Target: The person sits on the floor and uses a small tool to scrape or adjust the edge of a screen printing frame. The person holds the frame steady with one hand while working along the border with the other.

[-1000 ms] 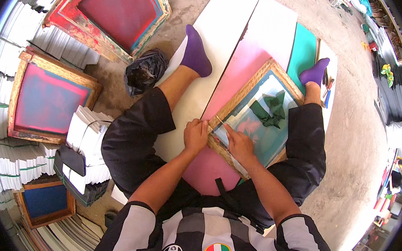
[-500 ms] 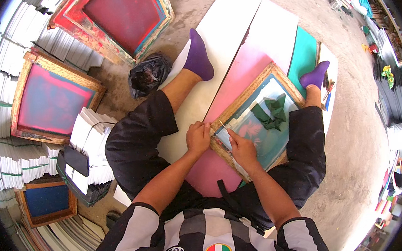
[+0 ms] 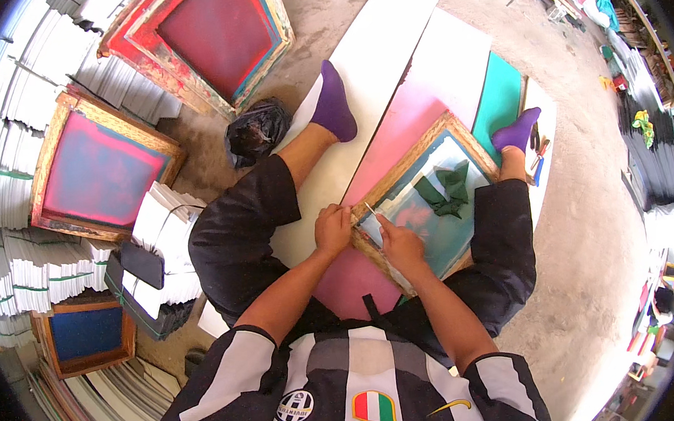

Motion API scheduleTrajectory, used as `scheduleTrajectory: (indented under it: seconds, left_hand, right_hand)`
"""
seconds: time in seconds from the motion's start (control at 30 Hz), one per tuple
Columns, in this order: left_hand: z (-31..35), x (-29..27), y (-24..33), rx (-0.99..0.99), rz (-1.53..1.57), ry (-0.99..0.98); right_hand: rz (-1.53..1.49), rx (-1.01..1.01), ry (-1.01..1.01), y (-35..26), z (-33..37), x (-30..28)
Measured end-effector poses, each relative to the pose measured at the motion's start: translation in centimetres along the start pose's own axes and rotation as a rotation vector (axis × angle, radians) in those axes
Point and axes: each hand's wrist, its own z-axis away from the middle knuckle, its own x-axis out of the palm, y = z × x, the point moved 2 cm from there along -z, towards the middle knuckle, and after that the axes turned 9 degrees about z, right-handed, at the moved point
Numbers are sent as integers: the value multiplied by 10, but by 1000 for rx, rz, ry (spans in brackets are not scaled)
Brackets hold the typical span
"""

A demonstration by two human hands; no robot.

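A wood-edged printing screen, with pale mesh and a blue margin, lies tilted between my legs. My left hand is closed at its near left corner, fingers against the wooden edge. My right hand is closed over the near side of the screen, gripping a thin pale tool whose tip points to that corner; its exact kind is too small to make out. A crumpled dark green cloth rests on the mesh. Pink and white boards lie beneath the screen.
Other framed screens lean at the left, near bundled stacks of white sheets. A black plastic bag sits beyond my left leg. By my right foot are a green board and hand tools. Assorted materials line the right wall.
The view has shifted slightly. Both hands keep about the same place at the screen's corner, and the cloth stays on the mesh.
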Motion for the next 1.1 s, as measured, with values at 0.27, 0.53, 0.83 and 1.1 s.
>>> scheduleTrajectory:
  seconds: [0.27,0.53,0.83,1.1]
  left_hand:
    - [2,-2,1,-53,-28,-51]
    - [1,2,-9,-76,-12,-102]
    - [1,-3,-3,-54,6,-96]
    - [1,-2,6,-42,-56,-45]
  right_hand:
    - [7,38,-81,-6,-1,-15]
    - [2,11,-62,-6,-2,-13]
    - [132,25,-157,-15,-2,-22]
    - [-202,33,-174,-3,-10,-12]
